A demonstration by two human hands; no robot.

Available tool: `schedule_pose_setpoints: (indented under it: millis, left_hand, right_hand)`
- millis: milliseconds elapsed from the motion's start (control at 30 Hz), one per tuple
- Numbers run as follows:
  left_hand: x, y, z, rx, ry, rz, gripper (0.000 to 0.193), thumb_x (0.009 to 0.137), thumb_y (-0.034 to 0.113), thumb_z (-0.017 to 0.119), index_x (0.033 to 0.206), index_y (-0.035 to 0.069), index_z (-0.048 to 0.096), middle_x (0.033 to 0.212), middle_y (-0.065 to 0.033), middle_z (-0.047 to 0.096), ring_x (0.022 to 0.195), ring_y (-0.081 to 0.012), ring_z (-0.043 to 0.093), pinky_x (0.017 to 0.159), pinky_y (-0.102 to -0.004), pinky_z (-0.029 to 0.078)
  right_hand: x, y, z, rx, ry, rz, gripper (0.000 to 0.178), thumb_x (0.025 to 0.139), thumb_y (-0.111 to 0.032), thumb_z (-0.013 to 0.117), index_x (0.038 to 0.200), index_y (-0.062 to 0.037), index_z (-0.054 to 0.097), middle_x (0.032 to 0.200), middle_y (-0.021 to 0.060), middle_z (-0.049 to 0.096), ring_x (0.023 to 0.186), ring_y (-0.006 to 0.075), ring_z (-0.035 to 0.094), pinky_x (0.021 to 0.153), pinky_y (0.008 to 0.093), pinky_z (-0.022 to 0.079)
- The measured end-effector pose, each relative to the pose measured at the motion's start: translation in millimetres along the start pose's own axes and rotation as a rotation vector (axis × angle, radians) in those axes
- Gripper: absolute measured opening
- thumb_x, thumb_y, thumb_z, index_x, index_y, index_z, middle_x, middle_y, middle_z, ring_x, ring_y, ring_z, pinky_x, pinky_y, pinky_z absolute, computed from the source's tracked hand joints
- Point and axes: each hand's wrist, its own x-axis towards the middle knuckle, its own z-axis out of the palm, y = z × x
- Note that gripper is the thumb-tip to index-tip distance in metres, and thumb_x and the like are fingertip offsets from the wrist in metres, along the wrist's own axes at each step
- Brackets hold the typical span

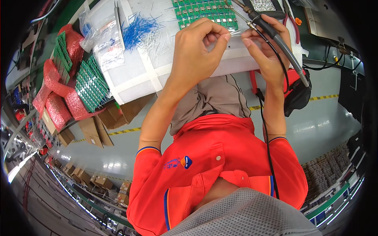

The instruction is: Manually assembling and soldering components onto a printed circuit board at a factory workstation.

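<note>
Over the near edge of a pale padded work surface (pixel 132 84), my left hand (pixel 197 55) is closed, thumb and forefinger pinching thin white wires (pixel 235 34). The wires point toward my right fingertips; whether those touch them I cannot tell. My right hand (pixel 271 55) is closed around a soldering iron (pixel 271 30) with a dark handle, its tip pointing away to the upper left. Just beyond my hands lies a panel of small green circuit boards (pixel 202 15) with silvery parts, partly covered by my left hand. Left of it are loose blue wires (pixel 138 31) and white wires (pixel 155 44).
Tweezers (pixel 117 23) and a clear plastic bag (pixel 108 49) lie left of the wires. Green board panels (pixel 91 84) sit in pink bubble wrap (pixel 65 110) at far left. Red-handled pliers (pixel 296 29) and a metal-wool tip cleaner (pixel 263 5) stand at the back right. The iron's cable (pixel 264 126) hangs by my right arm.
</note>
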Motion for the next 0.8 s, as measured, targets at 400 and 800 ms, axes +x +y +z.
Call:
schedule_pose_setpoints:
  millis: [400, 800]
  left_hand:
    - [17, 14, -6, 0.274, 0.014, 0.133, 0.006, 0.079, -0.005, 0.067, 0.082, -0.004, 0.061, 0.105, -0.0195, 0.065, 0.1, -0.0362, 0.057, 0.086, -0.041, 0.049]
    - [17, 9, -5, 0.27, 0.019, 0.135, 0.006, 0.08, -0.004, 0.066, 0.081, -0.005, 0.061, 0.106, -0.0201, 0.066, 0.102, -0.0363, 0.058, 0.088, -0.0403, 0.049]
  right_hand:
    - [-4, 10, -25, -0.038, 0.386, -0.17, 0.012, 0.084, 0.004, 0.06, 0.095, 0.002, 0.056, 0.08, 0.0098, 0.059, 0.075, 0.0132, 0.056, 0.068, 0.0253, 0.047]
    - [-4, 8, -20, -0.022, 0.247, -0.173, 0.014, 0.081, 0.008, 0.061, 0.088, -0.0005, 0.052, 0.075, 0.006, 0.053, 0.068, 0.0127, 0.05, 0.068, 0.0267, 0.045]
